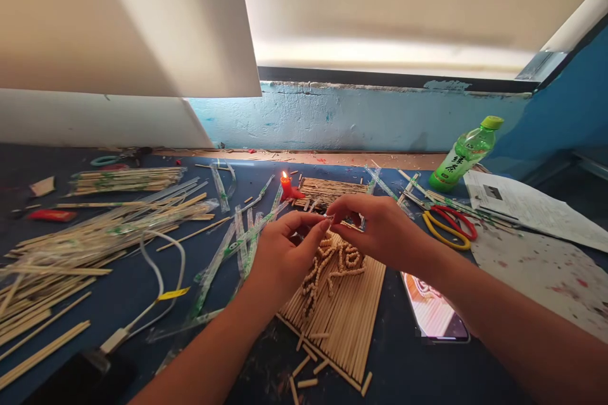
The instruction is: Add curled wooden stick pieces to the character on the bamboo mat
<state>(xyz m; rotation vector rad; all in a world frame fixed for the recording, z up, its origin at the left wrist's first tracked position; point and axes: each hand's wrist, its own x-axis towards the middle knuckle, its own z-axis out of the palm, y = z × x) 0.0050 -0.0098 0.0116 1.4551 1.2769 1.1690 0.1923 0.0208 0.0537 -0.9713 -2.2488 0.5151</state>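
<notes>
Stick panel (346, 319) flat on the blue bench (408, 370), both hands meeting just above its far end.
Left hand (285, 253) and right hand (380, 231) closed fingertip to fingertip, pinching a small piece (329, 219) between them; too small to identify. Short stick bits (332, 264) lie in curled rows on the panel. Lit candle (285, 185) just beyond the hands. Phone (434, 313) just right of the panel; scissors (449, 224) and green bottle (465, 155) farther right.
</notes>
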